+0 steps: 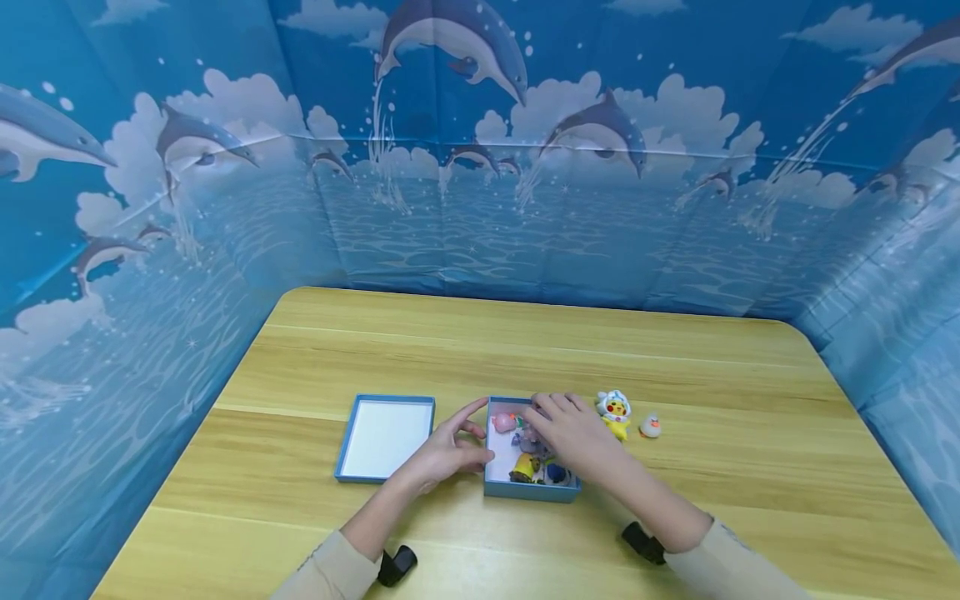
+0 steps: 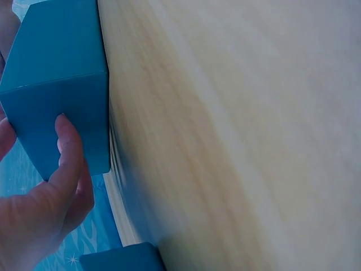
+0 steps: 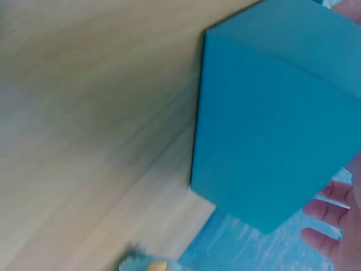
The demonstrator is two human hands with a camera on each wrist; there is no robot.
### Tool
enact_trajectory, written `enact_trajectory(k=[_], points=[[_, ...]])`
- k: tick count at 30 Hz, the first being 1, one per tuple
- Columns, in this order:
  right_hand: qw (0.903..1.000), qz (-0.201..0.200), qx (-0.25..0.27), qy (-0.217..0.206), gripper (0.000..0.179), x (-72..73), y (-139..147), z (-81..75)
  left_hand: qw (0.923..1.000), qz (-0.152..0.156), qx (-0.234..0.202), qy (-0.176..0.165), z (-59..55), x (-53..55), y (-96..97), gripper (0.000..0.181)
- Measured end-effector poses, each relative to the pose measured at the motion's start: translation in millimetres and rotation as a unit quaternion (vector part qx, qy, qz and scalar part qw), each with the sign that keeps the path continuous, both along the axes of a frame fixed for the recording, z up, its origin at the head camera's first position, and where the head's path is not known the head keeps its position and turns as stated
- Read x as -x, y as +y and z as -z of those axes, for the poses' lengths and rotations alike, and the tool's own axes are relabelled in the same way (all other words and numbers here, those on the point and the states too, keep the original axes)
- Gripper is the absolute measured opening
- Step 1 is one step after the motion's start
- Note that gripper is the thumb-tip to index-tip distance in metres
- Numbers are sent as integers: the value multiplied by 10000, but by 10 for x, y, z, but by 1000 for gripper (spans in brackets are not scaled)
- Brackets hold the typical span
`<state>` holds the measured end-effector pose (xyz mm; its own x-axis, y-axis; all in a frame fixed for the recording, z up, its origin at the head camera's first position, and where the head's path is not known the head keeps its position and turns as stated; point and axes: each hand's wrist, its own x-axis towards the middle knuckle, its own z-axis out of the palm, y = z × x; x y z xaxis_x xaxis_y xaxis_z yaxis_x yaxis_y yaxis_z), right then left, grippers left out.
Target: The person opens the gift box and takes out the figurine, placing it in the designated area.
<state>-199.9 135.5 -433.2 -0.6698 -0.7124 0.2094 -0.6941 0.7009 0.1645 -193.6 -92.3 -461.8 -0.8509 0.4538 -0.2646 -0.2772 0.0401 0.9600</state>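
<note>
A shallow blue box (image 1: 531, 492) with a white inside stands on the table. Small toy figures lie in it, among them a pink one (image 1: 505, 422), a yellow one (image 1: 524, 468) and a dark blue one (image 1: 556, 473). My left hand (image 1: 450, 450) rests against the box's left side, fingers spread; the left wrist view shows a fingertip touching the blue wall. Over the box's right part reaches my right hand (image 1: 576, 429), covering some of the contents. Its loosely bent, separated fingers (image 3: 327, 213) show past the wall in the right wrist view; its thumb is hidden there.
Left of the box lies a matching blue lid (image 1: 386, 437), white inside up. To the right stand a yellow figure with a white hood (image 1: 615, 412) and a small whitish duck figure (image 1: 650, 427). A dolphin-print curtain (image 1: 480, 208) surrounds the wooden table (image 1: 712, 375).
</note>
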Motion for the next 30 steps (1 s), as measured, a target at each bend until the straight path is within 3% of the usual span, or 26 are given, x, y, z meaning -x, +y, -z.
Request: enact_trajectory(k=[6, 18, 30], points=[[9997, 220, 78, -59, 34, -8, 146, -96, 10000, -32, -1, 8, -11, -4, 1, 80], [9980, 474, 274, 305, 41, 14, 489, -191, 10000, -51, 43, 35, -15, -4, 10, 81], [9938, 1097, 196, -49, 48, -11, 804, -266, 9999, -41, 131, 60, -23, -4, 11, 82]])
